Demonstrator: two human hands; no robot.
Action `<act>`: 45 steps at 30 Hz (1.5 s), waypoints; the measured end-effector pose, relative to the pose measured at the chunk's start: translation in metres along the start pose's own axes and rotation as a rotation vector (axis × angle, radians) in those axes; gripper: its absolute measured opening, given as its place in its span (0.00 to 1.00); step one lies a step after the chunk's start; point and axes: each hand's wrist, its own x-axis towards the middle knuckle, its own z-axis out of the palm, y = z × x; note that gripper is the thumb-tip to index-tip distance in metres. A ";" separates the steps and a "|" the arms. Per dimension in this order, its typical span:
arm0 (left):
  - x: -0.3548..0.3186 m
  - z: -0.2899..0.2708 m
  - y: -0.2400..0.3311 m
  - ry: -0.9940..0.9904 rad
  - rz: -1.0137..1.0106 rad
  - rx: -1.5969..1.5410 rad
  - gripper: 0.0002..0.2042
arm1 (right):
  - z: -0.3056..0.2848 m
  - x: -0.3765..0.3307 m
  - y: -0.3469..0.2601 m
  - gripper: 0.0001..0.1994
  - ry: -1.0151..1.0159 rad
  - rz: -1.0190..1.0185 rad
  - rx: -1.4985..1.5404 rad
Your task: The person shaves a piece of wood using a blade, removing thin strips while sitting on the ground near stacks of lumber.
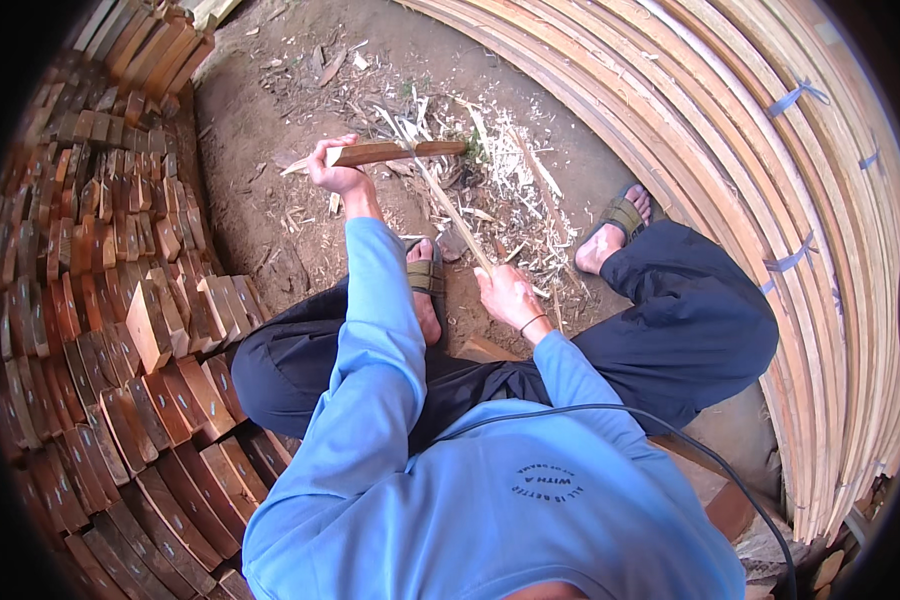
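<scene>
- Wooden piece (378,152) above shavings (522,190), your left hand (340,174), fingers curled round one end, seemingly for steadiness
- Thin strip (441,192) crossing it, your right hand (511,298) gripping its near end, perhaps for control

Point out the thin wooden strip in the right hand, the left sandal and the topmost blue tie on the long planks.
Thin wooden strip (448,203): head view, middle of its length.
Left sandal (426,278): head view, on its olive strap.
Topmost blue tie (787,101): head view, on its band.
</scene>
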 end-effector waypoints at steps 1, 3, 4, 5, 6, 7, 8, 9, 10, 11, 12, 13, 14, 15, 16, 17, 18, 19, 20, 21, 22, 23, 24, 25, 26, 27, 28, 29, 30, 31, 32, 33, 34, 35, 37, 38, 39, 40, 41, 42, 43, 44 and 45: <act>0.006 0.002 -0.001 0.005 0.016 0.017 0.15 | -0.002 0.000 -0.002 0.22 -0.010 0.005 -0.002; 0.007 0.006 -0.006 0.022 0.026 0.055 0.15 | -0.006 -0.003 -0.011 0.21 0.118 -0.082 0.042; 0.001 0.001 -0.004 -0.006 0.009 0.056 0.15 | -0.004 -0.004 -0.013 0.21 0.180 -0.102 0.079; 0.001 0.003 -0.004 -0.013 0.014 0.053 0.15 | -0.004 -0.005 -0.016 0.20 0.246 -0.128 0.119; 0.000 0.005 -0.004 -0.021 0.019 0.050 0.14 | 0.003 0.000 -0.010 0.20 0.176 -0.080 0.071; -0.001 0.007 -0.004 -0.030 0.024 0.047 0.14 | 0.011 0.001 0.000 0.19 0.119 -0.053 0.053; -0.003 0.002 -0.004 -0.020 0.072 0.061 0.14 | 0.011 0.000 -0.001 0.19 0.063 -0.032 0.034; 0.001 0.001 -0.004 -0.020 0.052 0.027 0.14 | 0.011 -0.001 -0.001 0.19 0.006 -0.010 0.015; 0.006 -0.001 -0.002 -0.020 0.032 -0.006 0.14 | 0.009 -0.002 -0.001 0.19 -0.021 0.035 0.026; 0.005 -0.005 -0.003 -0.012 0.005 -0.035 0.14 | 0.003 -0.004 -0.009 0.19 0.039 -0.020 0.047; 0.004 0.003 -0.005 0.032 0.032 0.083 0.14 | -0.001 -0.005 -0.015 0.19 0.103 -0.069 0.069; -0.002 0.007 -0.006 0.021 0.016 0.067 0.14 | -0.001 -0.006 -0.016 0.18 0.167 -0.118 0.091; -0.003 0.010 -0.006 0.005 0.007 0.050 0.14 | 0.004 -0.005 -0.012 0.18 0.189 -0.130 0.131; -0.001 0.011 -0.006 -0.013 0.001 0.033 0.14 | 0.014 -0.003 -0.002 0.18 0.145 -0.101 0.073; -0.002 0.009 -0.004 -0.014 0.028 0.085 0.14 | 0.026 -0.002 0.012 0.18 0.101 -0.072 0.016; -0.001 0.005 -0.003 -0.003 0.007 0.055 0.14 | 0.023 -0.002 0.009 0.18 0.056 -0.043 -0.046; 0.000 0.001 -0.002 0.009 -0.013 0.024 0.14 | 0.017 -0.002 0.009 0.18 0.072 -0.068 -0.017; 0.002 -0.001 -0.002 0.020 -0.034 -0.007 0.14 | 0.013 0.001 0.006 0.19 0.101 -0.095 -0.008; 0.003 -0.003 -0.003 -0.018 0.034 0.056 0.14 | 0.009 0.000 0.000 0.19 0.119 -0.118 -0.001; 0.006 0.000 -0.004 -0.015 0.054 0.095 0.14 | 0.003 0.000 -0.009 0.20 0.142 -0.142 0.007; 0.004 -0.001 -0.004 -0.003 0.029 0.086 0.15 | -0.001 -0.008 -0.018 0.20 0.170 -0.126 0.054; 0.002 0.000 -0.006 0.000 -0.003 0.078 0.15 | 0.006 -0.010 -0.010 0.20 0.148 -0.119 0.022; 0.002 0.000 -0.006 -0.003 -0.009 0.047 0.15 | 0.016 -0.008 0.001 0.20 0.127 -0.121 -0.013; 0.000 -0.001 -0.006 -0.005 -0.016 0.015 0.15 | 0.026 -0.006 0.013 0.20 0.106 -0.123 -0.048; 0.000 -0.001 -0.004 -0.004 -0.018 -0.016 0.15 | 0.023 -0.006 0.010 0.20 0.117 -0.076 -0.056; 0.003 0.002 -0.002 0.001 -0.014 -0.001 0.15 | 0.019 -0.004 0.006 0.20 0.106 -0.079 -0.046; 0.006 0.005 -0.002 0.007 -0.010 0.015 0.15 | 0.015 -0.002 0.003 0.20 0.095 -0.083 -0.035; 0.000 0.003 -0.003 0.018 -0.021 0.035 0.15 | 0.006 -0.008 -0.007 0.20 0.079 -0.071 -0.027; 0.003 0.002 -0.003 0.003 0.014 0.073 0.15 | -0.001 -0.011 -0.019 0.20 0.119 -0.067 0.001; 0.003 0.001 -0.005 0.015 0.008 0.070 0.15 | 0.001 -0.011 -0.017 0.20 0.110 -0.076 0.001; -0.002 0.006 -0.006 0.020 -0.010 0.072 0.15 | 0.007 -0.012 -0.011 0.21 0.105 -0.070 0.007; 0.001 0.009 -0.007 0.021 -0.012 0.067 0.15 | 0.013 -0.008 -0.007 0.21 0.105 -0.082 0.013; 0.000 0.002 -0.005 -0.017 0.038 0.056 0.15 | 0.028 -0.008 0.012 0.21 0.095 -0.053 -0.020; 0.000 0.000 -0.003 0.034 -0.020 0.010 0.14 | 0.025 -0.007 0.007 0.21 0.080 -0.063 -0.013; 0.004 -0.002 0.001 0.035 -0.013 0.013 0.14 | 0.003 -0.009 -0.012 0.21 0.040 -0.095 -0.008; 0.002 0.000 0.000 0.031 0.000 0.042 0.14 | -0.008 -0.006 -0.022 0.21 0.042 -0.127 0.005; 0.001 0.002 -0.001 0.027 0.014 0.071 0.14 | -0.005 -0.006 -0.021 0.21 0.084 -0.124 0.034; -0.001 0.004 -0.003 0.022 0.029 0.101 0.14 | 0.001 -0.004 -0.018 0.21 0.126 -0.121 0.062; -0.002 0.005 -0.002 0.023 0.023 0.081 0.14 | 0.006 -0.002 -0.015 0.21 0.170 -0.125 0.092; -0.002 0.006 -0.002 0.023 0.018 0.061 0.14 | 0.012 -0.004 -0.010 0.20 0.108 -0.046 0.055; -0.003 0.006 -0.002 0.023 0.012 0.041 0.14 | 0.013 -0.006 -0.004 0.20 0.084 -0.034 0.044; -0.001 0.003 0.000 0.035 -0.010 -0.018 0.15 | 0.006 -0.009 -0.006 0.19 0.055 -0.024 0.029; 0.003 0.002 0.000 0.034 0.015 0.023 0.15 | 0.001 -0.011 -0.010 0.18 0.027 -0.014 0.015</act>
